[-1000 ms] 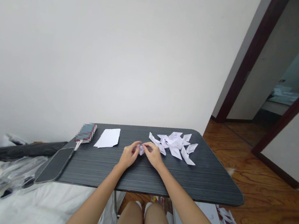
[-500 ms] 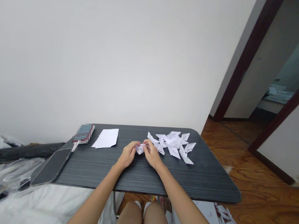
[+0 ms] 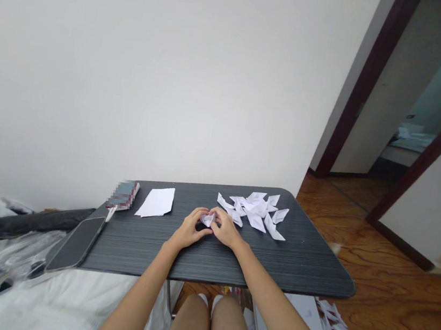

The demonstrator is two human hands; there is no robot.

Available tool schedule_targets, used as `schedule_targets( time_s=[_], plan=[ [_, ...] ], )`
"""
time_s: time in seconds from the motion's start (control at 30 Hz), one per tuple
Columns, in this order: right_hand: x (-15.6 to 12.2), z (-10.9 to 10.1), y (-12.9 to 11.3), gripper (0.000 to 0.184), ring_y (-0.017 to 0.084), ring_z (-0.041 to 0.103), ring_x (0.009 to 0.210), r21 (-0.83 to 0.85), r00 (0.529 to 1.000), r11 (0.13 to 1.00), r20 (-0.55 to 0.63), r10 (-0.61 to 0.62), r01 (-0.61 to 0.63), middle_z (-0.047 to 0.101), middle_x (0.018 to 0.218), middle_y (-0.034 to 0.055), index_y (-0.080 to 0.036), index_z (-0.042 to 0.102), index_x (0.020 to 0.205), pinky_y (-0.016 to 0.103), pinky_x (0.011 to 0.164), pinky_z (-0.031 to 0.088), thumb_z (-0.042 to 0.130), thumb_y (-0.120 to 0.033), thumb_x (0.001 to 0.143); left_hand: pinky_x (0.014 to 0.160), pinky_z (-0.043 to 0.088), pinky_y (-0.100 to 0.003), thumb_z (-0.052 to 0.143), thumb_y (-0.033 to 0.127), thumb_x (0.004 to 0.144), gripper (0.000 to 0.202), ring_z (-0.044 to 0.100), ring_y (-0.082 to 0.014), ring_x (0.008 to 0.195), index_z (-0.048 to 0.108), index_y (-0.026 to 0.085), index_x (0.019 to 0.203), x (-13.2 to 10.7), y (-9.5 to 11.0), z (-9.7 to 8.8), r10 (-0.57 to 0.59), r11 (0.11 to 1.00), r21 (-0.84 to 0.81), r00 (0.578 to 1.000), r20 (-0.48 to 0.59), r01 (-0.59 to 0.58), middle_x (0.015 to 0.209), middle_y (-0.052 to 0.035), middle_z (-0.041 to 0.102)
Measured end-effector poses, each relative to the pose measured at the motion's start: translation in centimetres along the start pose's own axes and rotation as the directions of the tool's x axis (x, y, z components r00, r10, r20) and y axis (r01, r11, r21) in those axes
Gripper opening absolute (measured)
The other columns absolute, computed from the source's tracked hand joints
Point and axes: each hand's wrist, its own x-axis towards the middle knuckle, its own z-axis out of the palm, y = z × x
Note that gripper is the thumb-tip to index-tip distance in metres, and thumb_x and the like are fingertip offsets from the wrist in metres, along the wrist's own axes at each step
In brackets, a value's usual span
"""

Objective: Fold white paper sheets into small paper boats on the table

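Your left hand [image 3: 188, 230] and right hand [image 3: 226, 229] have closed tighter on the small paper piece [image 3: 207, 218] — now lower, nearer the table [image 3: 296, 267]. Fold looks further compacted.

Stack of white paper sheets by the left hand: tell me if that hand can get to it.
Probably yes: the stack of white paper sheets lies uncovered just beyond the left hand, though both hands pinch a small folded piece.

Dark table [image 3: 272, 264] bears folded paper pieces [image 3: 257, 213], white sheets [image 3: 156, 202], phone [image 3: 74, 243]
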Motion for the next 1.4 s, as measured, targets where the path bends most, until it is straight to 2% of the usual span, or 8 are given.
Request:
schedule_targets(
  time_s=[0.2,0.4,0.53,0.67,0.8,0.93,1.13,1.4],
  plan=[
    [-0.2,-0.3,0.7,0.025,0.014,0.050,0.076,-0.089,0.999,0.996,0.047,-0.018,0.022,0.053,0.084,0.0016,-0.019,0.048,0.085,0.027,0.069,0.043,0.046,-0.006,0.064,0.086,0.040,-0.035,0.052,0.026,0.075,0.025,0.047,-0.0204,0.102,0.053,0.017,0.098,-0.1,-0.6,0.1,0.010,0.999,0.039,1.000,0.011,-0.010,0.110,-0.0114,0.048],
    [-0.4,-1.2,0.8,0.019,0.014,0.051,0.076,-0.144,0.990,0.986,0.124,-0.060,0.078,0.054,0.082,0.0018,-0.018,0.050,0.081,0.028,0.071,0.042,0.048,-0.008,0.065,0.089,0.037,-0.036,0.054,0.020,0.072,0.026,0.046,-0.0209,0.103,0.054,0.017,0.098,-0.3,-0.4,0.0,0.021,0.997,0.067,0.998,0.062,-0.025,0.110,-0.0099,0.049],
    [-0.4,-1.6,0.5,0.013,0.015,0.051,0.079,-0.192,0.991,0.978,0.125,-0.053,0.076,0.055,0.082,0.0029,-0.017,0.053,0.078,0.029,0.074,0.041,0.048,-0.010,0.068,0.090,0.036,-0.038,0.052,0.023,0.073,0.026,0.046,-0.0221,0.105,0.054,0.018,0.099,-0.3,-0.1,-0.1,0.007,0.997,0.078,0.996,0.093,-0.015,0.112,-0.0090,0.049],
    [-0.4,-1.5,0.4,0.008,0.015,0.052,0.081,-0.228,0.990,0.968,0.119,-0.078,0.103,0.056,0.083,0.0046,-0.017,0.054,0.077,0.030,0.075,0.041,0.048,-0.016,0.073,0.089,0.038,-0.035,0.043,0.024,0.080,0.021,0.049,-0.0190,0.100,0.056,0.016,0.095,-0.2,0.2,-0.1,0.001,0.997,0.075,1.000,0.012,-0.002,0.104,-0.0095,0.052],
    [-0.4,-1.2,0.5,0.009,0.017,0.051,0.083,-0.260,0.989,0.959,0.115,-0.090,0.118,0.056,0.084,0.0053,-0.017,0.056,0.078,0.032,0.076,0.040,0.050,-0.014,0.071,0.085,0.040,-0.033,0.044,0.025,0.080,0.019,0.051,-0.0175,0.094,0.055,0.015,0.093,-0.3,0.1,0.1,0.016,0.995,0.102,0.998,-0.064,-0.010,0.099,-0.0092,0.053],
    [-0.4,-0.9,0.6,0.013,0.017,0.051,0.085,-0.273,0.991,0.957,0.110,-0.074,0.102,0.056,0.084,0.0050,-0.017,0.056,0.080,0.033,0.077,0.040,0.051,-0.012,0.069,0.083,0.041,-0.033,0.043,0.026,0.081,0.017,0.050,-0.0178,0.095,0.055,0.017,0.089,-0.5,0.0,0.0,0.051,0.978,0.201,0.999,-0.009,-0.048,0.101,-0.0089,0.052],
    [-0.3,-0.4,0.3,0.017,0.016,0.050,0.083,-0.303,0.992,0.948,0.107,-0.073,0.102,0.054,0.084,0.0047,-0.017,0.053,0.079,0.031,0.077,0.040,0.046,-0.006,0.068,0.089,0.033,-0.040,0.042,0.019,0.079,0.019,0.048,-0.0209,0.096,0.057,0.016,0.091,0.5,1.0,-0.7,0.074,0.862,0.490,0.988,0.139,-0.134,0.101,-0.0095,0.053],
    [-0.3,-0.2,0.3,0.016,0.015,0.050,0.080,-0.310,0.990,0.943,0.107,-0.089,0.118,0.051,0.082,0.0048,-0.016,0.051,0.077,0.029,0.075,0.042,0.041,-0.006,0.071,0.083,0.038,-0.031,0.039,0.021,0.080,0.024,0.053,-0.0172,0.086,0.062,0.017,0.083,1.4,0.5,-1.1,0.045,0.907,0.398,0.971,0.235,-0.138,0.091,-0.0068,0.056]
  ],
)
